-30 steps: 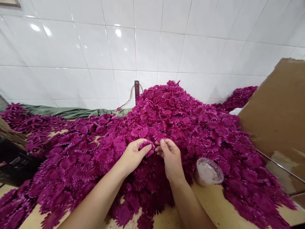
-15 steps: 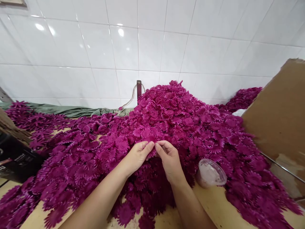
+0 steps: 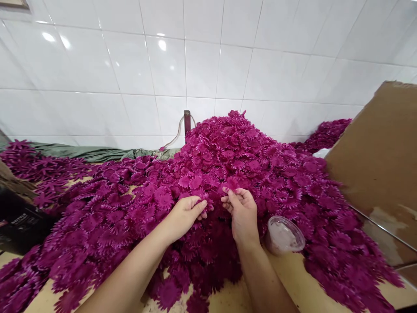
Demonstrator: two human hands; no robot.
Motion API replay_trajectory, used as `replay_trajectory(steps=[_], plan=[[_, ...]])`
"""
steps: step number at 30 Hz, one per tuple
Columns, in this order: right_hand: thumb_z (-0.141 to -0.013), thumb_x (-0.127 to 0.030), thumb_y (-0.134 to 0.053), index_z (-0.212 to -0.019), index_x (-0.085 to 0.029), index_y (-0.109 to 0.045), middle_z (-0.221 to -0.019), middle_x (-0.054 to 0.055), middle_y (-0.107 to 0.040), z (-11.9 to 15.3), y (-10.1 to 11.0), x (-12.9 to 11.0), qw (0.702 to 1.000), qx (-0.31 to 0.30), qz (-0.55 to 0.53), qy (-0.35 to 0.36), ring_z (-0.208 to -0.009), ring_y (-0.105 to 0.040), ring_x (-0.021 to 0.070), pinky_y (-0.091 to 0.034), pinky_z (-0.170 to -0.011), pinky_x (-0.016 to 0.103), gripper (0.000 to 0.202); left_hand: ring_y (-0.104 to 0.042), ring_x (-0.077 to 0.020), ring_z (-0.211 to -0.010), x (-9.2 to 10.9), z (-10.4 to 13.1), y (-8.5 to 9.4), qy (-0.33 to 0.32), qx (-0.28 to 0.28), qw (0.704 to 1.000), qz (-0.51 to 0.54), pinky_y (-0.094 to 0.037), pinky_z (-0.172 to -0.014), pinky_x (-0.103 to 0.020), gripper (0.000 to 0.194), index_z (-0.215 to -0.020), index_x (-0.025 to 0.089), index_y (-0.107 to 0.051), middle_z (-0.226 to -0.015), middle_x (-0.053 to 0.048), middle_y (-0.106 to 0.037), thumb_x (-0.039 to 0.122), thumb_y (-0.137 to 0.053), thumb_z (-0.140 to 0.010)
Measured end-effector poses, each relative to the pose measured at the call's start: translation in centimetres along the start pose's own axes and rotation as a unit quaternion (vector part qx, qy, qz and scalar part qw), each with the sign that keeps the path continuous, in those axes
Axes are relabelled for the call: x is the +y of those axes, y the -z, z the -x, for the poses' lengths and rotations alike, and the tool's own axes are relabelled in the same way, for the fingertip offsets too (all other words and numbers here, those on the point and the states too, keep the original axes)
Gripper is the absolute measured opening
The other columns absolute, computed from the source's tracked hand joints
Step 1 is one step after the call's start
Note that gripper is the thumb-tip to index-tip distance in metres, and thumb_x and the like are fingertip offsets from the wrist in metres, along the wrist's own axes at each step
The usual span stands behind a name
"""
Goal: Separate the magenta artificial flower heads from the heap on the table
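Left hand (image 3: 187, 215) pinches a purple flower (image 3: 208, 201) between thumb and fingers, over the heap (image 3: 241, 143). Right hand (image 3: 241, 213) just beside, thumb near fingertips; can't tell if they grip anything. I judge the flower light, soft, easily creased; I'd hold its middle.

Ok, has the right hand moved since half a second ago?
Yes: against the dark post at the wall, the right hand has shifted to the right, opening a gap from the left hand.

Flower (image 3: 209, 201) partly hidden by left hand (image 3: 186, 214), anything in right hand (image 3: 243, 214) perhaps too small for certainty
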State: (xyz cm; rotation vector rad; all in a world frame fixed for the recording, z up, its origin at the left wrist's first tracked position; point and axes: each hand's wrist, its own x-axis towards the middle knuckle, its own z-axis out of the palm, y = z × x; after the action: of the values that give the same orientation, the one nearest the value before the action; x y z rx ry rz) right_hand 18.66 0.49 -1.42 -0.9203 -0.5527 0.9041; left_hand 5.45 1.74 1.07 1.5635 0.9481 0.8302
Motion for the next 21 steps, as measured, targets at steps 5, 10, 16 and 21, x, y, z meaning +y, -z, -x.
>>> replay_trajectory(steps=[5, 10, 16, 21], plan=[[-0.058, -0.023, -0.065, -0.073, -0.019, -0.048, -0.051, -0.009, -0.055, 0.3, -0.2, -0.1, 0.998, -0.053, -0.005, 0.014, -0.045, -0.047, 0.0058, -0.036, -0.045, 0.018, 0.022, -0.042, -0.0094, -0.051, 0.6, 0.2, 0.1, -0.022, 0.030, 0.999, 0.007, -0.034, -0.053, -0.022, 0.018, -0.084, 0.016, -0.053, -0.054, 0.006, -0.049, 0.029, -0.053, -0.071], [-0.060, -0.026, -0.064, -0.072, -0.019, -0.052, -0.052, -0.008, -0.051, 0.3, -0.2, -0.1, 0.997, -0.074, 0.017, -0.008, -0.045, -0.042, 0.0052, -0.034, -0.046, 0.018, 0.019, -0.045, -0.0109, -0.059, 0.6, 0.3, 0.5, -0.046, 0.010, 0.999, 0.008, -0.037, -0.060, -0.024, 0.020, -0.072, 0.015, -0.057, -0.062, 0.003, -0.052, 0.035, -0.053, -0.072], [-0.068, -0.026, -0.061, -0.083, -0.020, -0.060, -0.056, -0.007, -0.047, 0.9, -0.3, 0.1, 0.985, -0.152, 0.069, 0.036, -0.049, -0.041, 0.0061, -0.033, -0.048, 0.019, 0.016, -0.029, -0.0070, -0.047, 0.0, 0.1, 0.9, -0.033, 0.070, 0.997, -0.002, -0.026, -0.048, -0.021, 0.039, -0.051, 0.017, -0.043, -0.048, 0.008, -0.033, 0.051, -0.055, -0.067], [-0.073, -0.044, -0.056, -0.081, -0.021, -0.063, -0.060, -0.002, -0.053, 1.7, -0.5, 0.6, 0.964, -0.250, 0.080, -0.027, -0.055, -0.046, 0.0112, -0.039, -0.052, 0.024, 0.026, -0.036, -0.0086, -0.047, -0.2, -0.3, 0.3, -0.033, 0.016, 0.999, 0.040, -0.032, -0.050, -0.023, 0.046, -0.051, 0.017, -0.046, -0.047, 0.005, -0.041, 0.060, -0.053, -0.064]])
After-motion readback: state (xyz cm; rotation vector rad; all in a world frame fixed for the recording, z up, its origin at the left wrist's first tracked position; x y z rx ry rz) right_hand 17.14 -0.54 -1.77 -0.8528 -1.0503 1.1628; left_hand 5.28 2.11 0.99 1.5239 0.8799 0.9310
